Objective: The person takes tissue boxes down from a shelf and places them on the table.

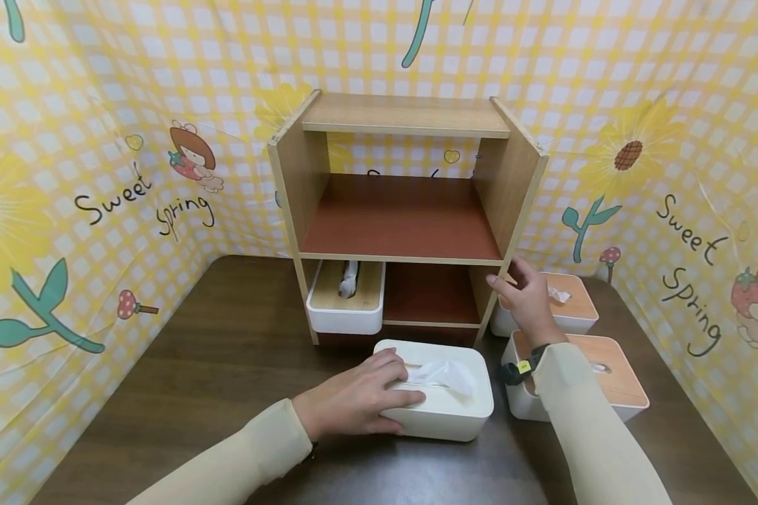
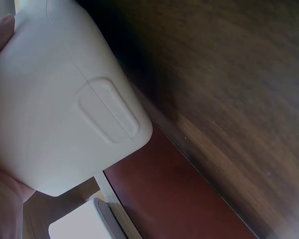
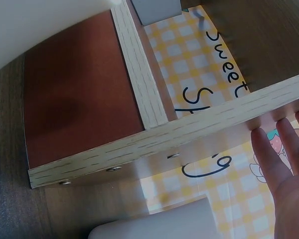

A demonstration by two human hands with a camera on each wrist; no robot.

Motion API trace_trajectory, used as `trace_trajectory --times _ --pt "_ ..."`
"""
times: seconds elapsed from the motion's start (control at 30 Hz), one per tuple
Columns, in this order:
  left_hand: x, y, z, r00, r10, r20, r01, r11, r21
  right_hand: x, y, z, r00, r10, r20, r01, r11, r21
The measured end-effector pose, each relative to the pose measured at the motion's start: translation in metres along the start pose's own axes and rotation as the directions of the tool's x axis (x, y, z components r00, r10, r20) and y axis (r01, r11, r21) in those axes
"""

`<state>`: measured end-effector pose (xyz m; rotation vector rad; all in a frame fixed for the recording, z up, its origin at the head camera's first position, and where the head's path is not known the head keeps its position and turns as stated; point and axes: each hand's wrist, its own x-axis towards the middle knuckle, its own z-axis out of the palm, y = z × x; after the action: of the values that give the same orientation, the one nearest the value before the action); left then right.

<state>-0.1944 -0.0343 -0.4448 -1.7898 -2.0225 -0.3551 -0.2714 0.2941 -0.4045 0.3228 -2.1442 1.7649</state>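
My left hand [image 1: 360, 396] grips a white tissue box [image 1: 442, 421] at its left end, with the thumb low on the near side and fingers over the top. A white tissue sticks out of its lid. The box is in front of the wooden shelf [image 1: 404, 112]; its end wall [image 2: 45, 114] fills much of the left wrist view. My right hand [image 1: 530, 298] is at the shelf's right side panel [image 1: 518, 182]. In the right wrist view its fingertips [image 3: 259, 137] touch the panel's outer face.
In the lower left compartment stands a white tissue box with a wooden lid [image 1: 344, 319], jutting past the front. Right of the shelf are two more wood-lidded boxes, one farther back [image 1: 581, 298] and one nearer [image 1: 613, 372]. Checked cloth [image 1: 379, 42] hangs around the dark table [image 1: 164, 393].
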Motion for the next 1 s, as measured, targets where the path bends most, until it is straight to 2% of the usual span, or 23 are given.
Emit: trace_trajectory --times 0.4,1.0 --pt "0.003 0.001 0.007 1.000 -0.010 -0.002 0.010 1.000 -0.018 0.001 0.003 0.000 1.000 -0.019 -0.005 0.019 1.000 -0.002" --pt "0.003 0.003 0.011 1.000 -0.015 0.007 0.015 0.999 0.043 0.001 0.002 0.001 1.000 -0.023 0.001 0.023 1.000 0.012"
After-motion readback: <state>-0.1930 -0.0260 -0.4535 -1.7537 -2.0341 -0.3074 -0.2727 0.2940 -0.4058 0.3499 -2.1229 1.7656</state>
